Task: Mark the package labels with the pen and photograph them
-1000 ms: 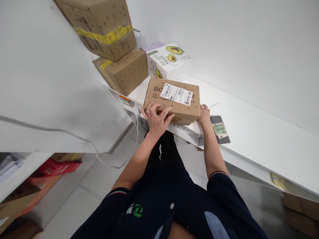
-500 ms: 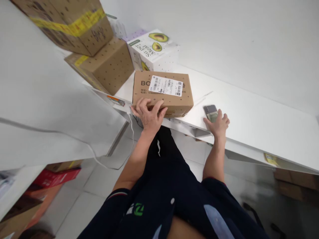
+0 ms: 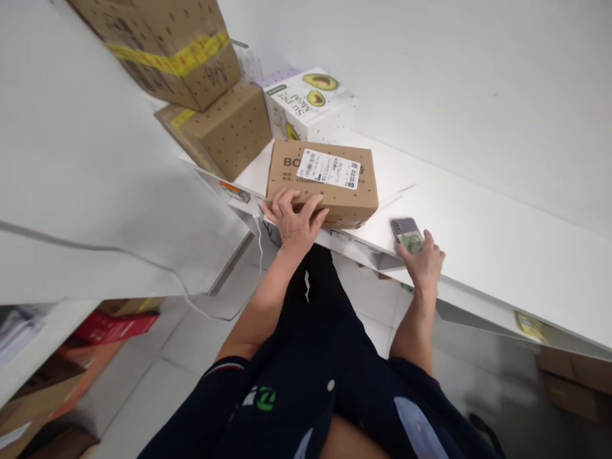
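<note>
A brown cardboard box [image 3: 329,185] with a white barcode label lies on the white counter [image 3: 502,248]. My left hand [image 3: 296,220] grips the box's near left edge, fingers on top. To the right of the box, my right hand [image 3: 423,261] closes on a phone [image 3: 406,231] with a green banknote under its clear case, at the counter's front edge.
Two stacked brown perforated boxes [image 3: 215,102] with yellow tape stand at the back left. A white avocado-printed box [image 3: 308,105] sits behind the labelled box. A white cable [image 3: 143,268] hangs at left. Red and brown boxes [image 3: 105,325] lie on the floor.
My right hand left the box's right side, moved right to the phone and took hold of it. My left hand stayed on the box.
</note>
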The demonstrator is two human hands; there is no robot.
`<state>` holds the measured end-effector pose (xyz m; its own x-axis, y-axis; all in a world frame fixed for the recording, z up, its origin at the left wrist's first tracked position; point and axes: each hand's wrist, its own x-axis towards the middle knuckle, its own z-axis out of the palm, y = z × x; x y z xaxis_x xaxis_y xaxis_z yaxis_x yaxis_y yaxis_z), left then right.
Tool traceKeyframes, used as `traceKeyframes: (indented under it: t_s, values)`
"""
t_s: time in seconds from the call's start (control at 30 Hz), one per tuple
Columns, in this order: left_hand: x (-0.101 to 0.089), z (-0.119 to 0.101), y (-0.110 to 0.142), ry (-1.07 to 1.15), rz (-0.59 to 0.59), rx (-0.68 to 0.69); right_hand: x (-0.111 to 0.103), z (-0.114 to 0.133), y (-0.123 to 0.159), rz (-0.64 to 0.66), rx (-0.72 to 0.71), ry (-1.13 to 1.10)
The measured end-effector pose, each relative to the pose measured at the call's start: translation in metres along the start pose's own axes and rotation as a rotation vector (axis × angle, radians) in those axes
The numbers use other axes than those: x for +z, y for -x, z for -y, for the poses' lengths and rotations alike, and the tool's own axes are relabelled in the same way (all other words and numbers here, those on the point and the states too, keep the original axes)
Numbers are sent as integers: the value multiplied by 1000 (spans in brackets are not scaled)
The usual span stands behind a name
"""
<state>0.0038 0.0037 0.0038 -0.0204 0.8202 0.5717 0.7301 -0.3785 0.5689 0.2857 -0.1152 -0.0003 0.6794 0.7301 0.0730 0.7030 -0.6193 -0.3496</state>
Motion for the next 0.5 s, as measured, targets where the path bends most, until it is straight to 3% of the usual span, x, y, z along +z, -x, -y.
traceKeyframes:
  t_s: [0.13, 0.27, 0.37, 0.5]
  values:
    - [0, 1, 0, -11, 1, 10, -8, -9, 22, -22, 56, -435]
    - [0, 1, 1, -17, -4, 14, -19, 7, 36, 67, 83, -1141]
    - [-1, -1, 1, -24, 4, 3, -25, 38, 50, 264, 101, -1614]
    - [-1, -1, 1, -36, 19, -8, -24, 83, 81, 678, 205, -1899]
